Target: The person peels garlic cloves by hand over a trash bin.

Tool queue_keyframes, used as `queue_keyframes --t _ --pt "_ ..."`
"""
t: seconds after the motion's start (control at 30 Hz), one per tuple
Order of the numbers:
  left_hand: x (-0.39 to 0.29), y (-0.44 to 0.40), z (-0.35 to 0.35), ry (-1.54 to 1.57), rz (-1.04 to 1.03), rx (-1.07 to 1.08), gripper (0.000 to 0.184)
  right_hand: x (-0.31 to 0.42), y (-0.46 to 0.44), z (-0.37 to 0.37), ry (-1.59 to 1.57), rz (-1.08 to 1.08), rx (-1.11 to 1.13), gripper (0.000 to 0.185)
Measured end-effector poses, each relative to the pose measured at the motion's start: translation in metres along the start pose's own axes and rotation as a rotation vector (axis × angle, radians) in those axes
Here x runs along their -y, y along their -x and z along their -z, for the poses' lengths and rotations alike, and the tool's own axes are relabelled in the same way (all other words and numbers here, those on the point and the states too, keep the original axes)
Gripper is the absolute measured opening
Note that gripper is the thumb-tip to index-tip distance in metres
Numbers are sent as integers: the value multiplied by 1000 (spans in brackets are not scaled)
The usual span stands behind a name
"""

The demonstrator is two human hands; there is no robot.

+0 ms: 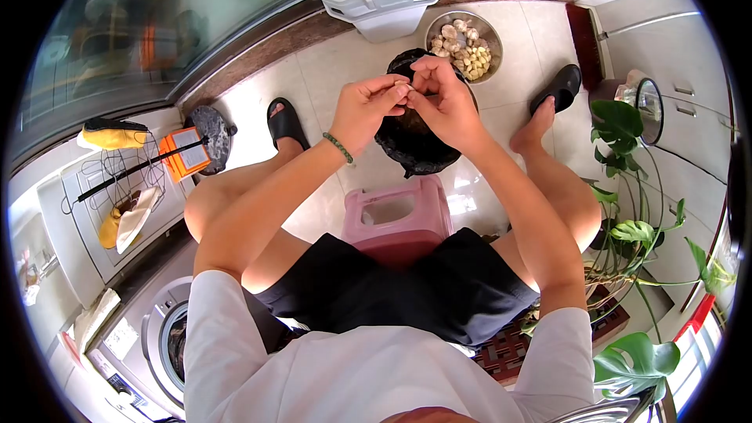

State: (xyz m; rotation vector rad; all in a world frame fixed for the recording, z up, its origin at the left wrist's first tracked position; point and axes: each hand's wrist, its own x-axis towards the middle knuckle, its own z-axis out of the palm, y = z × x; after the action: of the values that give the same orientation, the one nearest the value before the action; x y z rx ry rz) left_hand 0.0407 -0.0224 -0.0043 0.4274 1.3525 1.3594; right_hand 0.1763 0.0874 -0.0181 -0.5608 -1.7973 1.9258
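Note:
My left hand (368, 110) and my right hand (445, 102) meet above a bin lined with a black bag (427, 158). Between their fingertips is a small pale garlic clove (403, 85), partly covered by the fingers. Both hands pinch at it, thumbs and forefingers closed. Just beyond my right hand, a round metal bowl (497, 37) stands on the floor. Whole garlic bulbs (458, 34) lie in its far part, and peeled cloves (475, 59) in its near part. The inside of the bin is dark, its contents hard to make out.
A pink plastic stool (398, 207) is between my legs. Ahead stands a light grey container (384, 0) with a screen on top. Potted plants (638, 231) and cabinets (685, 86) line the right side. A wire rack (117, 176) and a washing machine (168, 337) are on the left.

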Motion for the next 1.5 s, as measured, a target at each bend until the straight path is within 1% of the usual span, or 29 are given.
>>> queue_keyframes --t 0.07,0.17,0.4,0.53,0.7,0.77,0.9,0.97,1.1,1.17,1.3,1.4,1.43,1.5 --pt "-3 1 -2 -36 28 -49 29 0 -1 0 13 19 5 34" --pt "-4 1 -1 -85 24 -60 29 2 -2 0 29 22 1 35" --pt "5 -3 3 -92 -47 -36 25 3 -4 4 -11 -11 66 40" --pt "5 -5 5 -97 -69 -17 28 8 -5 5 -37 -34 81 43" --pt "4 -5 2 -125 -76 -31 31 3 -5 6 -9 -16 91 46" --pt "3 -6 1 -114 -73 -4 30 0 -5 8 2 -10 93 46" --pt "1 -10 1 -105 -50 55 33 1 -4 11 21 -41 91 44" --pt "2 -11 -3 -67 -64 29 28 5 -2 10 -38 -60 68 43" --pt "2 -12 -9 -75 -65 9 24 2 -1 12 -30 -72 56 40" --pt "4 -12 -13 29 -87 4 21 3 -1 11 4 -28 36 36" --pt "7 -12 -15 -28 -119 -11 24 10 0 12 111 16 20 33" --pt "7 -9 -18 -8 -85 -44 22 5 3 10 153 47 33 31" --pt "4 -8 -19 -34 -82 -51 20 8 4 13 283 89 50 32" --pt "6 -7 -17 -54 -71 -61 19 8 6 13 260 70 59 32"
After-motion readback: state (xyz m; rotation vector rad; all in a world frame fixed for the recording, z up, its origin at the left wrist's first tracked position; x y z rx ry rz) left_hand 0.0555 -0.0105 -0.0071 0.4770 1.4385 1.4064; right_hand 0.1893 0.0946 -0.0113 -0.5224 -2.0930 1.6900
